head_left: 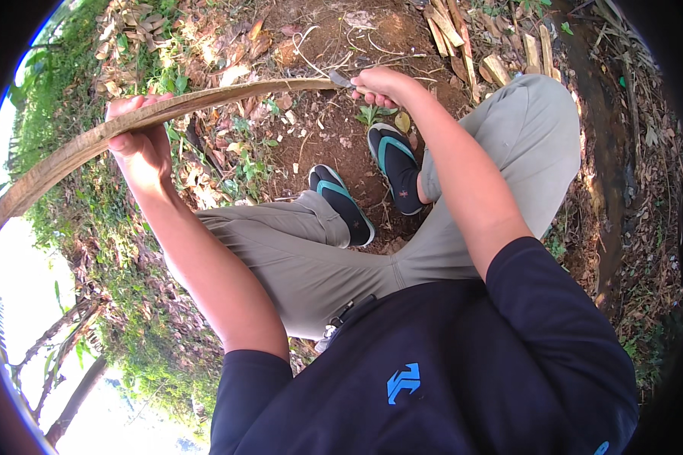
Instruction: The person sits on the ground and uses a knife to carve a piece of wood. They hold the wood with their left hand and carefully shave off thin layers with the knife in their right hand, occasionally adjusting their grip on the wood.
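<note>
A long, pale brown wooden strip runs from the left rim of the view to the middle, in front of my knees. My left hand is wrapped round it, thumb on the near side. At its right end, my right hand is closed on a small knife. The grey blade lies against the tip of the strip; the knife's handle is mostly hidden in my fingers. A thin curled shaving shows just beyond the blade.
Several split wood pieces lie on the ground at the far right. My feet in dark sandals rest on bare soil between my bent knees. Dry leaves, small chips and green plants surround me.
</note>
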### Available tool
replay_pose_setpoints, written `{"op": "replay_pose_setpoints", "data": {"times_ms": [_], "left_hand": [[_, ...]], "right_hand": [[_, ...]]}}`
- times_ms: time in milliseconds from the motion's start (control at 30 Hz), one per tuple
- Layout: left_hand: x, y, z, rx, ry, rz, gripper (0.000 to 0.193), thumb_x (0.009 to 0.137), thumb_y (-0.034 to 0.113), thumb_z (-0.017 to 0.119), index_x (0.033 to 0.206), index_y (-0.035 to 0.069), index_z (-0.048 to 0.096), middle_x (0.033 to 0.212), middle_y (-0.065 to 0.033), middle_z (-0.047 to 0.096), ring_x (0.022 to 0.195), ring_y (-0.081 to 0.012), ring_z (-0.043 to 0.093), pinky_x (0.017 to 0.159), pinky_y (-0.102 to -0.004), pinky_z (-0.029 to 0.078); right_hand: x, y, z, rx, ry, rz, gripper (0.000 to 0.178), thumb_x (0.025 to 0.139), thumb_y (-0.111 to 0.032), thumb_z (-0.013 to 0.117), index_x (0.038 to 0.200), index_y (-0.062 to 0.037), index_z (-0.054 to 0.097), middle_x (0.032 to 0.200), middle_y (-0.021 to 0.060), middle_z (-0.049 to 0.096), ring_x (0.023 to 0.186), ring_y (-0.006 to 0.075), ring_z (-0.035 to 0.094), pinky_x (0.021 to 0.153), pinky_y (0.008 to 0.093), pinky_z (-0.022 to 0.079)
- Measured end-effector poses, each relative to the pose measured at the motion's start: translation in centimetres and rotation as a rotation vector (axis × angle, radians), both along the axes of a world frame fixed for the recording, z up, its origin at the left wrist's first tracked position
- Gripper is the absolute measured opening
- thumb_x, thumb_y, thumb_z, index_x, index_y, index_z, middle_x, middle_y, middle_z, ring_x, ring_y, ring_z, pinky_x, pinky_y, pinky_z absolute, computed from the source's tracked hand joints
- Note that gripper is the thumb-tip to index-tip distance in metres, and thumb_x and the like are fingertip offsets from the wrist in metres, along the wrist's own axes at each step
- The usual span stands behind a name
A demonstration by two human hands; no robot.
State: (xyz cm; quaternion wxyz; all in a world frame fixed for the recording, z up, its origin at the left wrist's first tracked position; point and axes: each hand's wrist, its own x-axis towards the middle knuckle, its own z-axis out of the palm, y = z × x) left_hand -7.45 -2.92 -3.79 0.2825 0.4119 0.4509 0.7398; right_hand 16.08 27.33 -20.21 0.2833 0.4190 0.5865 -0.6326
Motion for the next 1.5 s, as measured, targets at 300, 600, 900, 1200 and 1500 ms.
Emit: {"op": "replay_pose_setpoints", "data": {"times_ms": [300, 600, 900, 1200, 1500], "left_hand": [[1.2, 0.8, 0.4, 0.036, 0.075, -0.044, 0.069, 0.067, 0.061, 0.080, 0.103, 0.005, 0.065, 0.096, -0.0070, 0.072, 0.094, -0.0274, 0.069, 0.092, -0.0419, 0.051], [3.8, 1.5, 1.3, 0.051, 0.195, -0.072, 0.068, 0.070, 0.066, 0.076, 0.102, 0.007, 0.063, 0.086, -0.0030, 0.068, 0.086, -0.0207, 0.064, 0.083, -0.0377, 0.046], [3.3, 2.0, 1.8, 0.023, 0.243, -0.234, 0.081, 0.056, 0.078, 0.074, 0.104, 0.013, 0.067, 0.090, 0.0028, 0.068, 0.089, -0.0182, 0.061, 0.088, -0.0399, 0.042], [3.1, 1.7, 0.8, 0.102, 0.228, -0.191, 0.079, 0.065, 0.072, 0.075, 0.107, 0.006, 0.066, 0.095, -0.0036, 0.071, 0.093, -0.0222, 0.065, 0.087, -0.0404, 0.045], [1.0, -0.2, -0.3, 0.036, 0.010, 0.206, 0.074, 0.077, 0.060, 0.076, 0.122, 0.003, 0.060, 0.112, -0.0089, 0.067, 0.108, -0.0246, 0.063, 0.104, -0.0435, 0.046]], "right_hand": [[-2.8, 3.7, 2.6, 0.129, -0.090, 0.416, 0.029, 0.100, -0.027, 0.042, 0.097, -0.0059, 0.061, 0.056, -0.0089, 0.041, 0.036, 0.0009, 0.023, 0.033, 0.0214, 0.021], [-8.6, 4.9, 3.2, 0.178, -0.347, 0.749, 0.026, 0.100, -0.027, 0.046, 0.101, -0.0071, 0.063, 0.061, -0.0068, 0.046, 0.037, 0.0018, 0.026, 0.035, 0.0209, 0.021], [-3.3, -1.7, 1.7, 0.575, -0.058, 0.405, 0.028, 0.089, -0.019, 0.055, 0.102, -0.0018, 0.072, 0.095, 0.0154, 0.071, 0.067, 0.0219, 0.067, 0.062, 0.0407, 0.054], [-3.2, -0.7, 2.5, 0.545, -0.088, 0.481, 0.031, 0.091, -0.031, 0.054, 0.090, -0.0049, 0.072, 0.082, 0.0100, 0.072, 0.069, 0.0208, 0.068, 0.067, 0.0387, 0.052], [-1.4, -0.5, 9.7, 0.986, -0.027, 0.592, 0.031, 0.095, -0.022, 0.055, 0.118, -0.0071, 0.070, 0.116, 0.0127, 0.071, 0.106, 0.0280, 0.070, 0.091, 0.0427, 0.054]]}}
